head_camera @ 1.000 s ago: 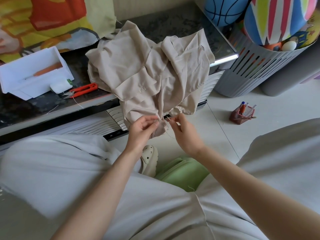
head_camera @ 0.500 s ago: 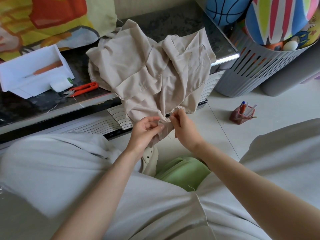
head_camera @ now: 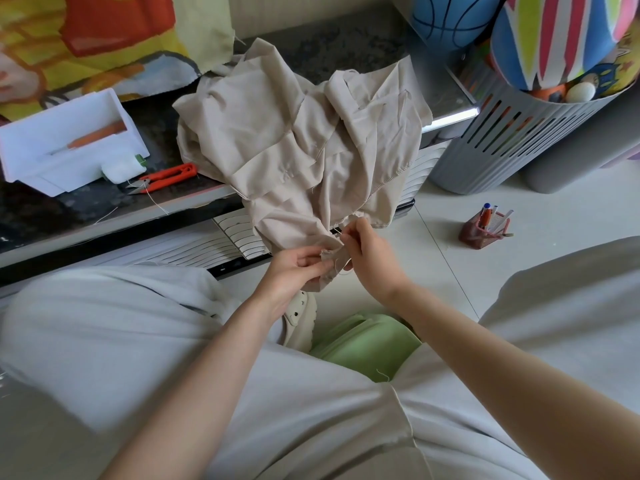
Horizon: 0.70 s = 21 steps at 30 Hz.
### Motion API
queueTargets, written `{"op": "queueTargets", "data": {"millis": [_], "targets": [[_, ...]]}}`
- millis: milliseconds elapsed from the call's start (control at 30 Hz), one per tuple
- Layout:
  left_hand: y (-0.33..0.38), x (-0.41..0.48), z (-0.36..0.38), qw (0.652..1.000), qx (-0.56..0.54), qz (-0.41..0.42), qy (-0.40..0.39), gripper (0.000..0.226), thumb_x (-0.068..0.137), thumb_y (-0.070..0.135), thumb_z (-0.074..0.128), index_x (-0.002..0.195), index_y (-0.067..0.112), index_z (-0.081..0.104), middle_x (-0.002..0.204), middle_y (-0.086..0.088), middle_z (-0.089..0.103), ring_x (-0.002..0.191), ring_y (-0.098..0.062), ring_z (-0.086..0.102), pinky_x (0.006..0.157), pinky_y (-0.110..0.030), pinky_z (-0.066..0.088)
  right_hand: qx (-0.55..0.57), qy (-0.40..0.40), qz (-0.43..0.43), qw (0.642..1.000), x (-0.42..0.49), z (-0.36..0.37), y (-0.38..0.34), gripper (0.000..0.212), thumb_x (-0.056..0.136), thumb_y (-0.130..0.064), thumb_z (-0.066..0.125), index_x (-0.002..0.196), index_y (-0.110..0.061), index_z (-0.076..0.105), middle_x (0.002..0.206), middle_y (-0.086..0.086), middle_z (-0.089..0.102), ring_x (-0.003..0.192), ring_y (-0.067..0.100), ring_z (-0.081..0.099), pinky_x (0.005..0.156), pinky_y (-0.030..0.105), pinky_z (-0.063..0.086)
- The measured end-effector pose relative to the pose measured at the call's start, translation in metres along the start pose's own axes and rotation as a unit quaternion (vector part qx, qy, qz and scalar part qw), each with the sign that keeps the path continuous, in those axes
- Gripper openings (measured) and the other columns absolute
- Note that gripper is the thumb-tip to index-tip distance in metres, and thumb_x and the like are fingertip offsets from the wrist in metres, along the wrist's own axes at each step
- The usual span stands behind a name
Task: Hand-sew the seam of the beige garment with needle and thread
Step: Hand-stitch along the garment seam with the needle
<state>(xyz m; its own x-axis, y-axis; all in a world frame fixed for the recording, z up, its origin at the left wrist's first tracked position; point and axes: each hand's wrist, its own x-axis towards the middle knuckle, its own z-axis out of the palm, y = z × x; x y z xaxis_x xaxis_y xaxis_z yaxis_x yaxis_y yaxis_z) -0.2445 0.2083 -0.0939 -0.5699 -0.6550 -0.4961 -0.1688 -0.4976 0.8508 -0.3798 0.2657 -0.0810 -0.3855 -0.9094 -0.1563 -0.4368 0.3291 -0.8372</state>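
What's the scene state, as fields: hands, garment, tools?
left hand: pinches the garment's hanging edge
right hand: pinches the needle at that edge
beige garment: heaped on the table, one corner hanging off
thread: short loop below right hand
orange snips: on table, left of garment, untouched
white box: table's left end

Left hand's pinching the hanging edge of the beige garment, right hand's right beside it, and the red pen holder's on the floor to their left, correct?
Not quite: the head view shows the red pen holder on the floor to the hands' right, not left. The rest holds: the left hand pinches the hanging edge of the beige garment, the right hand beside it.
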Motion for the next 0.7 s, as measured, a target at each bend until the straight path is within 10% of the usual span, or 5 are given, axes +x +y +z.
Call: {"op": "queueTargets", "data": {"millis": [700], "targets": [[0.0091, -0.0004, 0.0056, 0.994, -0.078, 0.067, 0.040, 0.017, 0.088, 0.000, 0.060, 0.100, 0.011, 0.059, 0.079, 0.006, 0.072, 0.078, -0.006, 0.065, 0.076, -0.016, 0.050, 0.057, -0.004, 0.033, 0.998, -0.0010, -0.0032, -0.0044, 0.014, 0.093, -0.020, 0.058, 0.087, -0.008, 0.058, 0.066, -0.009, 0.053, 0.057, 0.000, 0.048, 0.056, 0.011, 0.038]]}}
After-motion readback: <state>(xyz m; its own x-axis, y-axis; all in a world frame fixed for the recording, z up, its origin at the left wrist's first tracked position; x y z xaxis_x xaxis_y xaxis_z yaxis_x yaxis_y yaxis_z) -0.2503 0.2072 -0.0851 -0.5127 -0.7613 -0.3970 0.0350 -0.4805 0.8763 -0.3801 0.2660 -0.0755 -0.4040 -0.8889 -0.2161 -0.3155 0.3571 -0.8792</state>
